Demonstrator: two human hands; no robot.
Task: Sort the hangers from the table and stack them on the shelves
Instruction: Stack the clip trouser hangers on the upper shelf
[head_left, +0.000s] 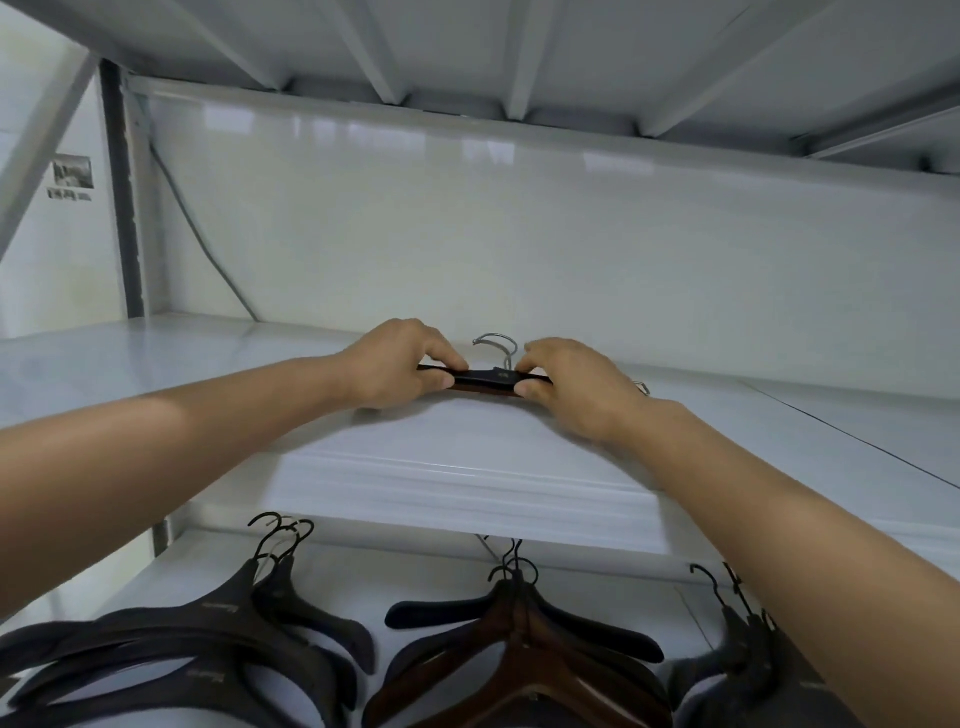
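Observation:
A dark hanger (485, 378) with a silver hook lies flat on the upper white shelf (467, 467), on top of a brown wooden one whose edge shows beneath. My left hand (400, 366) pinches its left side and my right hand (566, 384) pinches its right side, fingers curled over the bar. Both arms reach in over the shelf's front edge. On the shelf below lie three piles: dark grey hangers (197, 654) at the left, brown and black hangers (519, 654) in the middle, and grey hangers (737, 670) at the right, partly hidden by my right forearm.
The upper shelf runs wide to both sides of the hanger. A white back wall (519, 249) stands close behind it. The underside of another shelf with ribs (467, 52) hangs overhead. A grey cable (208, 244) runs down the wall at the left beside a metal upright.

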